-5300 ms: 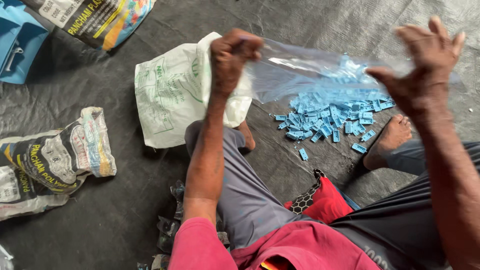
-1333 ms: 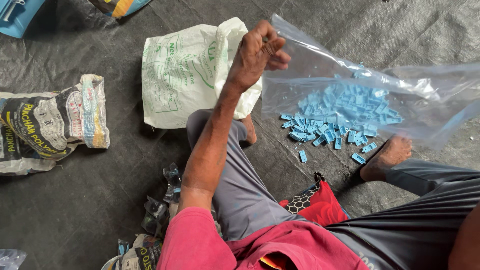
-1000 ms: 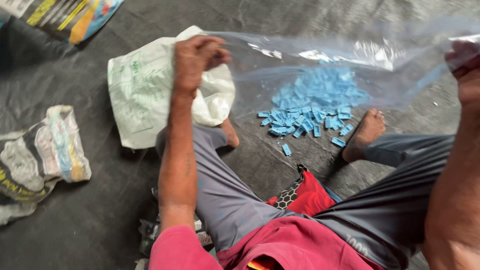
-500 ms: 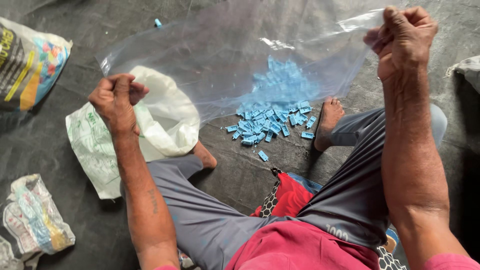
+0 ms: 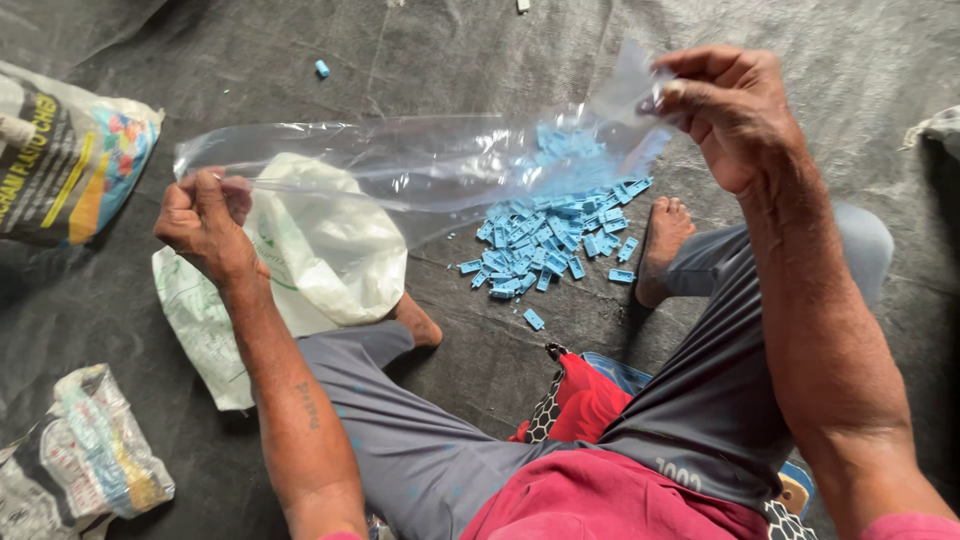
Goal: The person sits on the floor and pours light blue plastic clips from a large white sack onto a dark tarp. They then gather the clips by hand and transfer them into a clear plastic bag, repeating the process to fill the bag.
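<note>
My left hand (image 5: 205,222) pinches one edge of a clear plastic bag (image 5: 420,165) at the left. My right hand (image 5: 730,105) grips the opposite edge at the upper right, so the bag hangs stretched between them above the floor. Under and behind the bag lies a heap of small blue plastic pieces (image 5: 550,235) on the dark ground sheet, between my bare feet. A white printed sack (image 5: 320,260) rests beneath my left hand.
A printed sack (image 5: 70,160) lies at the far left and a crumpled printed bag (image 5: 85,460) at the lower left. One stray blue piece (image 5: 322,68) sits near the top. My right foot (image 5: 662,245) rests beside the heap, and a red cloth (image 5: 585,400) lies between my legs.
My hands have spread the clear bag wider and lowered it. My left hand moved down and left; my right hand stayed raised at the right.
</note>
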